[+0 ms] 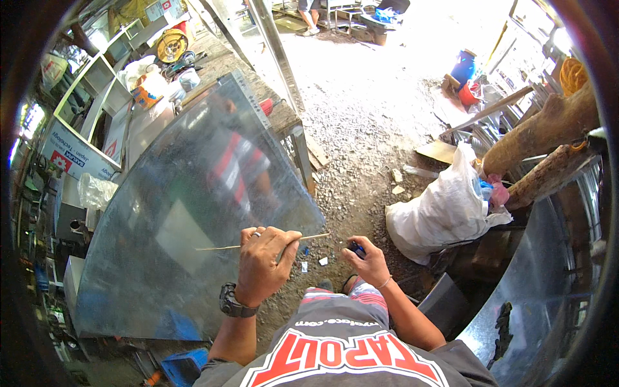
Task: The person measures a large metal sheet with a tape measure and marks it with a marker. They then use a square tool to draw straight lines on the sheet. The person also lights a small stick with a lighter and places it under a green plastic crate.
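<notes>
My left hand (265, 263), with a ring on one finger and a dark watch (235, 301) at the wrist, is closed on a thin pale stick (315, 237). The stick lies roughly level, its two ends sticking out on either side of the fingers. Beneath that hand is a large smoky, reflective sheet (138, 238) with a curved outer edge. To the right, my right hand (372, 263) curls around a small dark object (355, 249), mostly covered by the fingers; its kind I cannot make out. A gap separates this object from the stick's right end.
A bulging white sack (429, 209) stands on the gravel at right, beside thick wooden logs (541, 138). A wooden workbench (284, 116) with a metal post is beyond the sheet. Pale frames (97, 97) crowd the left. A person's legs (309, 16) show far off.
</notes>
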A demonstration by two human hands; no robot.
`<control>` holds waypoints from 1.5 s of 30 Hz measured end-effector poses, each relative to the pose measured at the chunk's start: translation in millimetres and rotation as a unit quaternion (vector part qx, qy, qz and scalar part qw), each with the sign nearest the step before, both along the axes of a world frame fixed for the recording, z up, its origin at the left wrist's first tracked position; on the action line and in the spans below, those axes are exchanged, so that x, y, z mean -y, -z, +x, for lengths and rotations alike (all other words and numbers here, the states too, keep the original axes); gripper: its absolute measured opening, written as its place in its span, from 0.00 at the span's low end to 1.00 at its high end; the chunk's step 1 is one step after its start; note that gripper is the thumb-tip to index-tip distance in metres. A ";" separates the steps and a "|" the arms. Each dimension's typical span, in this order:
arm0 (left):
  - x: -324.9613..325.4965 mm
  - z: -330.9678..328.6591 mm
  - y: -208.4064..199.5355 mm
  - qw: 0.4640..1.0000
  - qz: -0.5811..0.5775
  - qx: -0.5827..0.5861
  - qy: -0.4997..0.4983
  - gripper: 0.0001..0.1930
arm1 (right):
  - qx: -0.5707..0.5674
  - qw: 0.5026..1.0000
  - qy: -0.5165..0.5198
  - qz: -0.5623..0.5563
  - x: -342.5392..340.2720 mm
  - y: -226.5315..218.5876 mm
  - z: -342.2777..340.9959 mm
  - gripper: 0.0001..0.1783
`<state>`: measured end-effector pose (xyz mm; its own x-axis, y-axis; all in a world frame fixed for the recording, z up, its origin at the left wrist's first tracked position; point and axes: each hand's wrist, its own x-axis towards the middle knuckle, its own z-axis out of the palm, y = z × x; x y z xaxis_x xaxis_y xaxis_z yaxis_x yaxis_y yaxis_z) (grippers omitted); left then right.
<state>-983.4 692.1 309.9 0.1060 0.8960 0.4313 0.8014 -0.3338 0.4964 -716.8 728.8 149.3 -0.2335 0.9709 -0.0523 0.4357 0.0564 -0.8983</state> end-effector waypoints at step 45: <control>-303.5 172.5 111.9 0.847 -0.415 0.221 0.246 0.05 | -0.004 0.678 0.595 -0.431 76.0 342.8 131.4 0.32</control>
